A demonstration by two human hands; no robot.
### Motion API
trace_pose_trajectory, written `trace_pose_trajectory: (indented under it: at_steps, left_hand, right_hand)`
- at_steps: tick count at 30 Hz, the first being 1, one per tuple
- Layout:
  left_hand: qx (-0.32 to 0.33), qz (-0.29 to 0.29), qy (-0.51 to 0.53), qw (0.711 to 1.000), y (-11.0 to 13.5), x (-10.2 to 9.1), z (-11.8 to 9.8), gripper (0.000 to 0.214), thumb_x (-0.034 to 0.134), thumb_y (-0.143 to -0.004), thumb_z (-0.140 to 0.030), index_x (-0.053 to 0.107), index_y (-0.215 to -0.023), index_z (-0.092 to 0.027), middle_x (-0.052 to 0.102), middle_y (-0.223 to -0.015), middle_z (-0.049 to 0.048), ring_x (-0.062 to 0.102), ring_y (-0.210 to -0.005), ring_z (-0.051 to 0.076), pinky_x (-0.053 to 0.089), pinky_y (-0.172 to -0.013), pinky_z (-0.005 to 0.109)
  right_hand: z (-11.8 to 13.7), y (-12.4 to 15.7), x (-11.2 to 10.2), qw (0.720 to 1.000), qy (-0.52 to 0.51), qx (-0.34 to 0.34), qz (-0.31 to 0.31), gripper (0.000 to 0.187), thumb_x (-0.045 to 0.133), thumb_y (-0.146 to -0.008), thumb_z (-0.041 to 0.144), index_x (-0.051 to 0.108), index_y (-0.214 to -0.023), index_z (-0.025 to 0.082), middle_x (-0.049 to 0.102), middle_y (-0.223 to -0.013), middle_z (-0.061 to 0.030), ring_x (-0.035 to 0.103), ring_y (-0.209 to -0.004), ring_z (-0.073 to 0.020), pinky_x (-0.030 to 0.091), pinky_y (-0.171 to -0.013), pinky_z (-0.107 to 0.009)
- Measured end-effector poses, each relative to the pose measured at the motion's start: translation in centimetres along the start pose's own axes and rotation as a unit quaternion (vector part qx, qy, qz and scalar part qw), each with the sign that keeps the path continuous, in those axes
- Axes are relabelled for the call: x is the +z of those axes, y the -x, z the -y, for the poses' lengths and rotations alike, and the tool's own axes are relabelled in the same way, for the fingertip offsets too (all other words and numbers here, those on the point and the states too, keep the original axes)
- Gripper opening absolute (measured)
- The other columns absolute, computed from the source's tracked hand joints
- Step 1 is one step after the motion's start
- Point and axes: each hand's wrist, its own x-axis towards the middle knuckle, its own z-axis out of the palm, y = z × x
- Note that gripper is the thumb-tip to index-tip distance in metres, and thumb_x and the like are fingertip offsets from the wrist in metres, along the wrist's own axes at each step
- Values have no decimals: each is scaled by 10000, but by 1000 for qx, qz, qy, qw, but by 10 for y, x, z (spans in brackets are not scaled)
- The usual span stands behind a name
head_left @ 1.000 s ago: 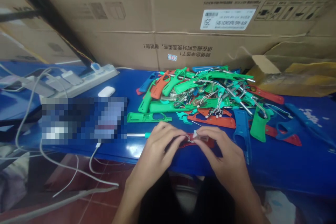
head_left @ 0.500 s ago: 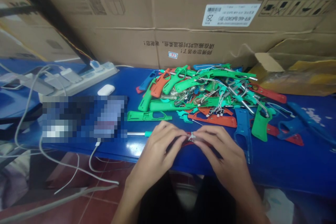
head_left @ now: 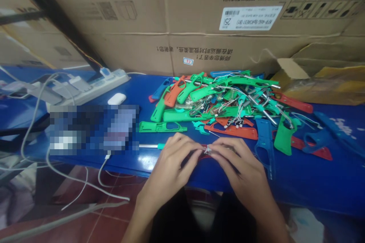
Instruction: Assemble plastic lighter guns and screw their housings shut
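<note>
At the far right, a box (head_left: 322, 89) is set on the table (head_left: 308, 176) with a flap raised; its contents are obscured by glare and wrapping. The surface behind the table is formed by a large carton (head_left: 119, 38), whose printing is inverted; its upper part is cut off.

A red shell (head_left: 205, 156) is located at the near middle of the table, between the hands, and is partly covered by their fingers. White wires (head_left: 204, 149) are pinched between thumb and forefinger of the left hand (head_left: 177, 155). A small pale part (head_left: 209, 148) is pinched likewise by the right hand (head_left: 241, 159); its exact form cannot be made out. A tube (head_left: 148, 146) is partly hidden by the left hand.

Beyond the hands, shells, wires and tubes are heaped in a pile (head_left: 222, 98), overlapping one another. At the left, a phone (head_left: 118, 127) is masked by pixels, and chargers (head_left: 80, 84) are plugged into a power strip (head_left: 115, 78). Below, a red tiled floor (head_left: 110, 220) is partly seen.
</note>
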Motion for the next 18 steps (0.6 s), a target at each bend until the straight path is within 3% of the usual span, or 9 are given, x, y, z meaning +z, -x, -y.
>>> trace_pose_trajectory:
  at_steps: [18]
  left_hand:
    - [13, 11, -11, 1000, 1, -1, 2, 116, 583, -1038, -158, 666, -1095, -217, 705, -1007, -4, 547, -967, 168, 414, -894, 335]
  right_hand:
    - [0, 0, 0, 1000, 0, -4, 18, 176, 584, -1018, 155, 689, -1137, 232, 678, -1109, -22, 656, -1050, -154, 474, -980, -289]
